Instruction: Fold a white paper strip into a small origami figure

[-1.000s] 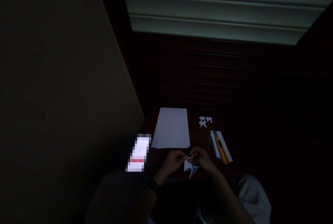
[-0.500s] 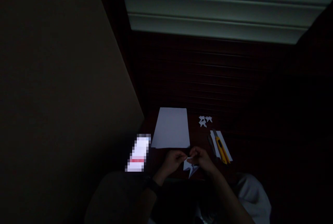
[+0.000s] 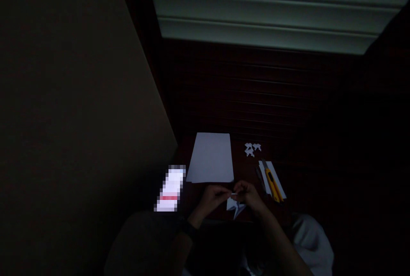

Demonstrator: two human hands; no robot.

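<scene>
The scene is very dark. My left hand point(image 3: 214, 198) and my right hand point(image 3: 249, 195) meet over a small folded white paper piece point(image 3: 235, 207) at the near edge of a dark table point(image 3: 243, 169). Both hands are closed, fingertips pinching the top of the paper between them. The pointed lower part of the paper hangs below my fingers.
A stack of white sheets point(image 3: 211, 157) lies just beyond my hands. Small folded paper shapes point(image 3: 252, 148) sit to the back right. A yellow utility knife point(image 3: 273, 184) rests on a paper strip at the right. A lit phone screen point(image 3: 171, 188) lies left. A wall rises on the left.
My fingertips have shifted slightly on the folded paper; the hands stay in the same place. Nothing else has moved.
</scene>
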